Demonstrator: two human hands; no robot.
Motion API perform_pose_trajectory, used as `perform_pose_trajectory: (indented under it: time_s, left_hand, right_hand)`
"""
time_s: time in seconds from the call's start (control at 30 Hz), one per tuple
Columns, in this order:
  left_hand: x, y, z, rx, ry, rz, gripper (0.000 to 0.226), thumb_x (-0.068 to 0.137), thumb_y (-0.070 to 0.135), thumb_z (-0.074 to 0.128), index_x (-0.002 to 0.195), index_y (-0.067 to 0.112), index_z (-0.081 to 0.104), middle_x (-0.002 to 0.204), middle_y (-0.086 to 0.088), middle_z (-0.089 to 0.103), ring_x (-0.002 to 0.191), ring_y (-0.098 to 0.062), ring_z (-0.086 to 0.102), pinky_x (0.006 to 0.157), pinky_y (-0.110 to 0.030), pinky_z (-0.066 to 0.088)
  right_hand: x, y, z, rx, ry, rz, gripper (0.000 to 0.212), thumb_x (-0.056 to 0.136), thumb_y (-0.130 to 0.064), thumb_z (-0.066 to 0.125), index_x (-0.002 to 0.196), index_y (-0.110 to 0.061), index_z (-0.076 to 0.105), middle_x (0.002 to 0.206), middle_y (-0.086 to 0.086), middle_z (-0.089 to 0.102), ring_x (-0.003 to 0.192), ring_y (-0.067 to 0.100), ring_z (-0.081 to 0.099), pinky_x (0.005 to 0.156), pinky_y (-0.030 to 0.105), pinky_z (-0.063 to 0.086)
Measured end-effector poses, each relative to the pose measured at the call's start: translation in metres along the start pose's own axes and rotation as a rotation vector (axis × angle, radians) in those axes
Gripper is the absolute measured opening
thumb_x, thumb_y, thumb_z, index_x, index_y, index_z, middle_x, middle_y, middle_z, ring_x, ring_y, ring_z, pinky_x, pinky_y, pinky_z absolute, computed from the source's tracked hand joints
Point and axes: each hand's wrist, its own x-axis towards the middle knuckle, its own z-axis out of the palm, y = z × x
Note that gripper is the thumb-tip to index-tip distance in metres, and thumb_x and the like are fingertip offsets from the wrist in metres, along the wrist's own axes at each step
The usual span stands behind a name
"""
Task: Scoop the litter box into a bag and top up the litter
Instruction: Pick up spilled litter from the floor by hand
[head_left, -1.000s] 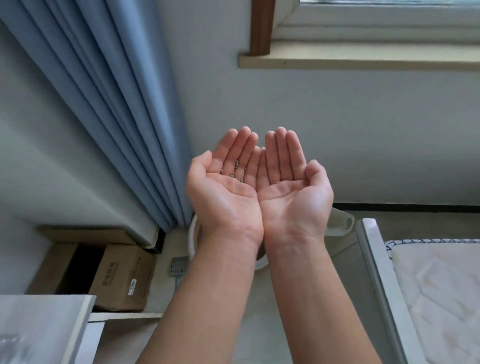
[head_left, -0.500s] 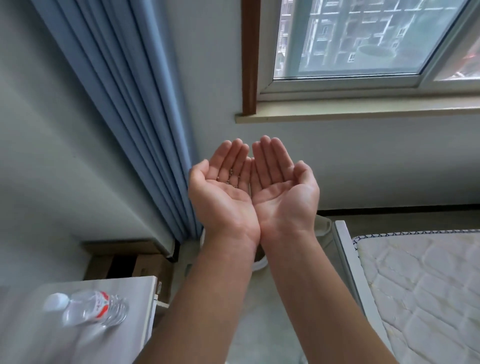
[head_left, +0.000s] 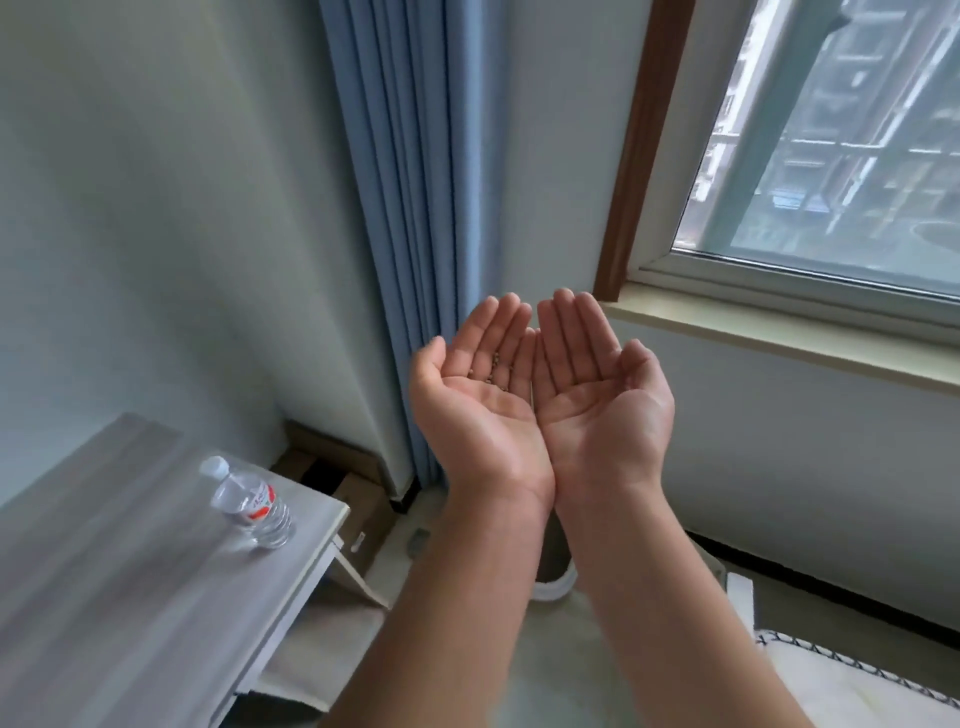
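At centre frame, the left hand (head_left: 483, 400) and right hand (head_left: 597, 400) lie edge to edge, palms up, fingers straight, gripping nothing; a few litter granules (head_left: 493, 367) rest on the left fingers (head_left: 506, 332). Sealed edges and level palms should prevent spills (my judgement). Toward six o'clock, under the wrists, a white rim (head_left: 558, 584) shows, possibly the litter box.

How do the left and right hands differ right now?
Left hand carries a few small dark granules on its fingers; right hand is bare. Left hand sits against the blue curtain, right hand beside the window sill. Shared: both palm-up, fingers straight, inner edges touching.
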Motion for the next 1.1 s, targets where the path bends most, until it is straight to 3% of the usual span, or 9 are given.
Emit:
perform_pose_trajectory:
  time_s: [0.23, 0.53, 0.83, 1.1]
  left_hand:
    - [-0.028, 0.019, 0.001, -0.068, 0.052, 0.197, 0.053, 0.102, 0.033, 0.033, 0.119, -0.004, 0.066, 0.114, -0.02, 0.073, 0.111, -0.028, 0.07, 0.105, -0.037, 0.05]
    - [-0.089, 0.104, -0.052, -0.151, 0.161, 0.429, 0.052, 0.101, 0.032, 0.034, 0.12, -0.005, 0.064, 0.114, -0.02, 0.073, 0.11, -0.029, 0.07, 0.105, -0.038, 0.049]
    - [-0.22, 0.225, -0.155, -0.215, 0.321, 0.707, 0.048, 0.101, 0.026, 0.033, 0.119, -0.005, 0.065, 0.115, -0.019, 0.073, 0.112, -0.029, 0.069, 0.105, -0.038, 0.05]
    - [-0.361, 0.322, -0.227, -0.274, 0.455, 1.068, 0.048, 0.101, 0.026, 0.034, 0.12, -0.004, 0.065, 0.114, -0.018, 0.073, 0.11, -0.028, 0.07, 0.104, -0.037, 0.05]
  right_hand:
    - [-0.022, 0.005, 0.012, 0.0, -0.079, 0.197, 0.047, 0.104, -0.026, 0.03, 0.116, -0.001, 0.067, 0.112, 0.015, 0.073, 0.107, 0.026, 0.07, 0.099, 0.038, 0.051]
    - [-0.098, 0.085, 0.026, -0.074, -0.178, 0.447, 0.047, 0.105, -0.026, 0.027, 0.116, -0.001, 0.066, 0.113, 0.014, 0.073, 0.108, 0.025, 0.07, 0.102, 0.039, 0.049]
    - [-0.257, 0.211, 0.017, -0.159, -0.282, 0.748, 0.045, 0.105, -0.023, 0.028, 0.117, -0.001, 0.065, 0.117, 0.014, 0.072, 0.114, 0.025, 0.067, 0.106, 0.039, 0.046]
    - [-0.419, 0.3, 0.019, -0.223, -0.464, 1.114, 0.044, 0.105, -0.023, 0.029, 0.117, -0.002, 0.065, 0.117, 0.014, 0.072, 0.113, 0.024, 0.068, 0.106, 0.038, 0.047]
